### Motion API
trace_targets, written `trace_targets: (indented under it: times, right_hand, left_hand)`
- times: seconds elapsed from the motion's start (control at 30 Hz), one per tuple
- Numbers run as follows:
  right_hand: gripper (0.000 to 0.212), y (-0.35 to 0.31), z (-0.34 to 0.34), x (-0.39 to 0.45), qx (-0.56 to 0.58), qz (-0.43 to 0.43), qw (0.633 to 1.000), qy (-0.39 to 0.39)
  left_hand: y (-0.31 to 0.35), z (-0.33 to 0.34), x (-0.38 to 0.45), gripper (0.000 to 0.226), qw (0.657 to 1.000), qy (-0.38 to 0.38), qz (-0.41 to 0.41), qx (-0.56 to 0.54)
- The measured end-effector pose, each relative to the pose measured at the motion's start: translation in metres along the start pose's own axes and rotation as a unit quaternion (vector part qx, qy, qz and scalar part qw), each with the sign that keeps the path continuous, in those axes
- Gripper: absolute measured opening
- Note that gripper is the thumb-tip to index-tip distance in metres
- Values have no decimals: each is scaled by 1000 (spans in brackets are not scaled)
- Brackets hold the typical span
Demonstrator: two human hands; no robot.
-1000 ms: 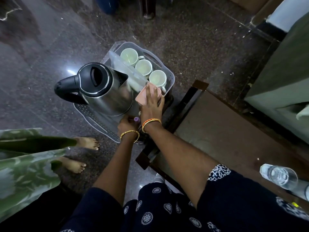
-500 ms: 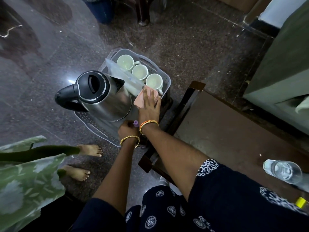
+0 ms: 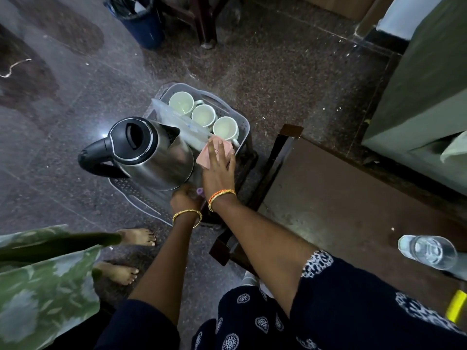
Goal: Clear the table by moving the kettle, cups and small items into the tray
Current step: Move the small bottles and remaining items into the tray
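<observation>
A grey perforated plastic tray sits on a dark stand beside the table. In it stand a steel kettle with a black lid and handle, three white cups in a row, and a clear plastic pouch leaning behind the kettle. My right hand lies flat, fingers spread, on a pink packet at the tray's right side. My left hand is closed at the tray's near edge under the kettle, with a small purple item next to it; what it grips is hidden.
A brown wooden table is at the right with a clear water bottle and a yellow object at its near edge. Another person's green garment and bare feet are at the left. A blue bin stands far back.
The view has tilted so the tray sits lower in frame. Both hands stay in the same places on the tray and pink packet.
</observation>
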State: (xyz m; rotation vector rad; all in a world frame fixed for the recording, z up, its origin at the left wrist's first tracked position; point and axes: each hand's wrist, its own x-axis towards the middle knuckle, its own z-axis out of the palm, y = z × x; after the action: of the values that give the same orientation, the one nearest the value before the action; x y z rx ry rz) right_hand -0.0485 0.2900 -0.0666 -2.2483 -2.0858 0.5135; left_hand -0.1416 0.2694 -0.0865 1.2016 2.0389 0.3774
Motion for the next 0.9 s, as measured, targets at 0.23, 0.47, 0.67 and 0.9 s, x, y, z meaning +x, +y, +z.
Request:
trace_targets:
  times: [0.23,0.47,0.67,0.9]
  right_hand:
    - [15,38,-11,-74,202,29,963,179]
    - [27,110,4,-170,191,161,951,182]
    - [12,190,10,-259,209,372,882,201]
    - [5,285,2,-368,265,525,775,233]
  left_hand:
    - [22,6,-51,22,990,118,79,-25]
    - [35,65,-141,22,953,-52,283,95]
    - [42,121,-210,16,863,-195,408,226]
    - [61,197,-327,26,757,-330,445,346]
